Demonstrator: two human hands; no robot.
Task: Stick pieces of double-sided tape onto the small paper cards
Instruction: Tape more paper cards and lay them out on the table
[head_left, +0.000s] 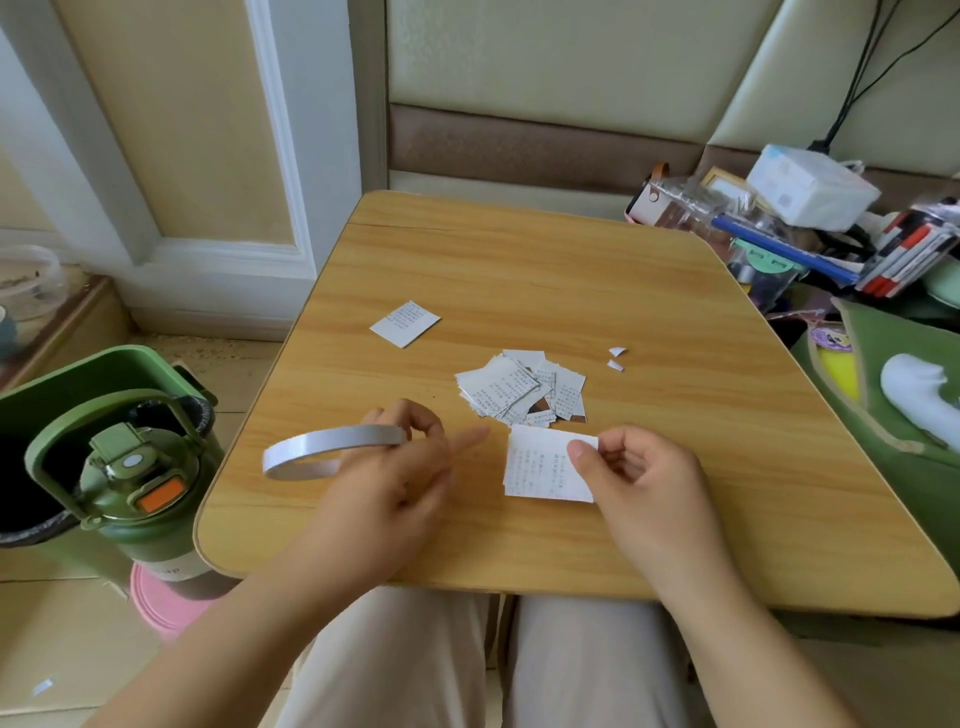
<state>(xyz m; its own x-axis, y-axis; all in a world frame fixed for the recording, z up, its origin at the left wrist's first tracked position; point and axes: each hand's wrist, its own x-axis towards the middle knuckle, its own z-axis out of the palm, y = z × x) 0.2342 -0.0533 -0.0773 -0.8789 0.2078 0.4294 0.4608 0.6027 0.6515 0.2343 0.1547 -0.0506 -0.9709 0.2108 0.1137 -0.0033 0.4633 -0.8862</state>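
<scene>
While right hand pinches one card above table near edge | left hand grips tape strip | card pile mid-table | step: card picked, untaped | next: bring tape end onto card, press.

Bare forearms, no sleeves or jewellery on either hand, pale beige trousers over both legs.

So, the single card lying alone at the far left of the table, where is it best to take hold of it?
Probably by its near-left corner, coming from the left with the left hand. The single card lies flat on the table, turned like a diamond, apart from the pile of cards, so a pointing corner is easiest to lift and pinch.
</scene>
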